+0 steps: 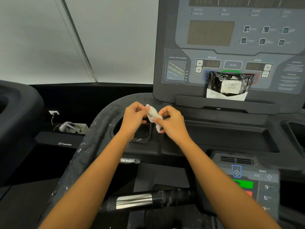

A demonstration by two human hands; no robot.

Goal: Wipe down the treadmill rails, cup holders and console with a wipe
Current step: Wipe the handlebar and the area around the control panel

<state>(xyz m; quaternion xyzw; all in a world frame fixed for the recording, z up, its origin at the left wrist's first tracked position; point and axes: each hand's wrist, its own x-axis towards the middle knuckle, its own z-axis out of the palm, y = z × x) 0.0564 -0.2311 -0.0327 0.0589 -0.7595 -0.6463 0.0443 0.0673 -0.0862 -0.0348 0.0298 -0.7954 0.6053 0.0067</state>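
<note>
The left hand (134,116) and right hand (171,121) each pinch an end of the crumpled white wipe (152,114) with curled fingers, holding it just above the left cup holder (143,138). The left rail (92,138) is flecked with white specks, so wiping seems barely begun. Rails, cup holders and console (231,38) all appear left to do.

We read the wipe (152,115) as soft white non-woven cloth, crumpled and matt. Rail (90,142): matt black coating, rough, flecked with white scuffs. Cup holder (145,140): black plastic with a slight gloss on the rim. Console (231,48): smooth grey plastic, satin face. Pack (214,83): glossy crinkled black film, matt white label. Handle (134,202): polished metal sleeve, mirror bright, next to worn black wrap. Tray (222,136): matt black plastic.
</note>
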